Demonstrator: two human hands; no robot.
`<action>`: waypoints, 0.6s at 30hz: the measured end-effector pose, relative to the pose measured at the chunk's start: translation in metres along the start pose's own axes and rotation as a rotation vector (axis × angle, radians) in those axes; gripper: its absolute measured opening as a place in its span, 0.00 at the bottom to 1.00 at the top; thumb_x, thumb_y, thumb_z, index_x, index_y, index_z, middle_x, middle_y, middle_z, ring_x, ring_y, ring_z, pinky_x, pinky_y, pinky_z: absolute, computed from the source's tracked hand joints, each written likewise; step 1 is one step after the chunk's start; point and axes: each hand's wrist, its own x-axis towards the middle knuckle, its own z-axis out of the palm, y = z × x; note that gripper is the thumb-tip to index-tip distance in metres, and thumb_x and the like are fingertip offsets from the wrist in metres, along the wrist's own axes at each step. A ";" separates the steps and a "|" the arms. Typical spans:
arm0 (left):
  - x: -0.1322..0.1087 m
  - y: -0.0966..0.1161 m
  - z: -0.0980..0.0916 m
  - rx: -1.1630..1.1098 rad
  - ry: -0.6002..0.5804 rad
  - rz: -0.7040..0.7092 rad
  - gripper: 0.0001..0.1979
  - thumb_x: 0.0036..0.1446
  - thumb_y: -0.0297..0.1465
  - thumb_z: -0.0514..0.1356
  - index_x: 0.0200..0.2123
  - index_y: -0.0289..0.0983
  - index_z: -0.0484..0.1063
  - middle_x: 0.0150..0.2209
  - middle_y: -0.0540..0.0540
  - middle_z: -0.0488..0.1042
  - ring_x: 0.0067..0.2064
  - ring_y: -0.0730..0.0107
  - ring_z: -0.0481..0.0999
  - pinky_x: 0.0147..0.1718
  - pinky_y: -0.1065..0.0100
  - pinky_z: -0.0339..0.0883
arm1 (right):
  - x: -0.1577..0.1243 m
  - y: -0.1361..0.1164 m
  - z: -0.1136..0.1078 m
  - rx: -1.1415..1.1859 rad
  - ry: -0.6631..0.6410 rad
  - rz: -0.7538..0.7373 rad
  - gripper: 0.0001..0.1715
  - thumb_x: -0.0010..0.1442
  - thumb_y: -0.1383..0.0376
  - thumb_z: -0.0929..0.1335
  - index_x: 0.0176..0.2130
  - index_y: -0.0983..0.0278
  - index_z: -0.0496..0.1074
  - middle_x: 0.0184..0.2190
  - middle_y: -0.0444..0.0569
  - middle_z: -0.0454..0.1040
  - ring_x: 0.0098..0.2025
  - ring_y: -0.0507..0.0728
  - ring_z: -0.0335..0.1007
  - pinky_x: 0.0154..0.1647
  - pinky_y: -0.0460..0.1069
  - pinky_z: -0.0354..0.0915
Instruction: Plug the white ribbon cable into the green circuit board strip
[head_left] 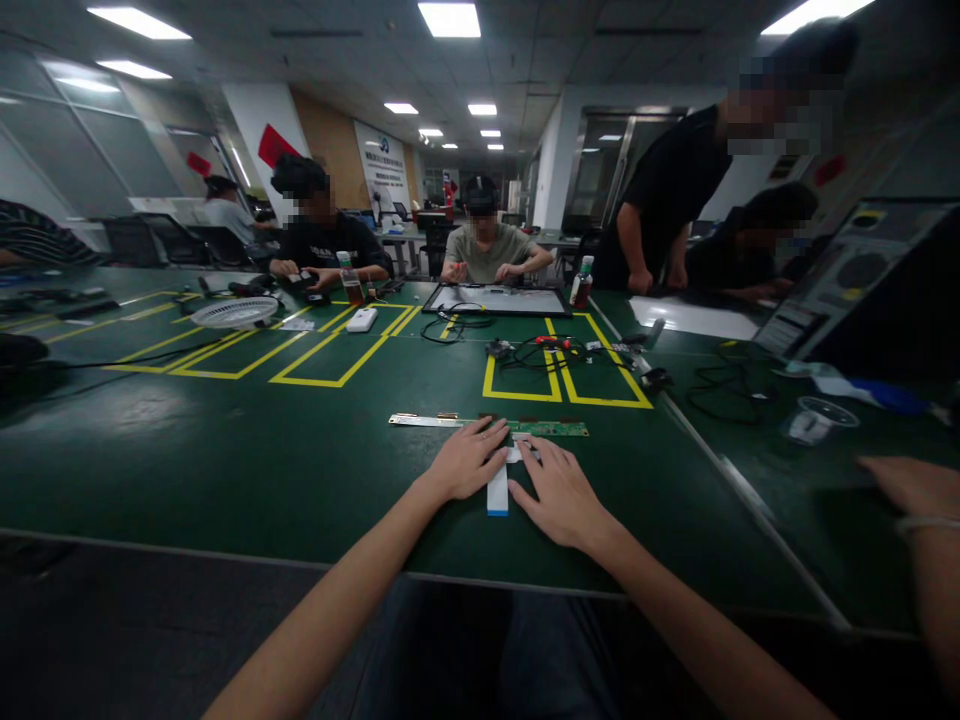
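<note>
Nearest, a white ribbon cable (497,495) lies flat on the green table (225,470) between the left hand (466,462) and right hand (561,492), whose fingers (480,440) rest spread on it without clenching, its far end meeting a thin circuit strip (551,428) beyond.

Fan (235,313), bottle (350,278), cables (457,325) — perhaps a cup (817,418)
</note>
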 end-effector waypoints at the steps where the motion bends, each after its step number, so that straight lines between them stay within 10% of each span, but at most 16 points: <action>1: 0.000 0.000 0.000 -0.002 -0.001 -0.003 0.33 0.76 0.48 0.42 0.72 0.34 0.63 0.74 0.41 0.61 0.76 0.52 0.56 0.74 0.51 0.52 | 0.000 0.000 0.000 -0.003 -0.001 -0.001 0.42 0.74 0.47 0.59 0.74 0.68 0.57 0.74 0.62 0.59 0.75 0.67 0.52 0.74 0.61 0.50; 18: 0.001 0.000 -0.003 -0.021 -0.010 -0.006 0.32 0.75 0.48 0.43 0.72 0.38 0.64 0.73 0.43 0.64 0.76 0.51 0.57 0.73 0.48 0.52 | 0.006 0.000 -0.003 -0.043 -0.003 -0.017 0.42 0.73 0.47 0.59 0.73 0.69 0.60 0.72 0.61 0.63 0.72 0.68 0.55 0.71 0.62 0.52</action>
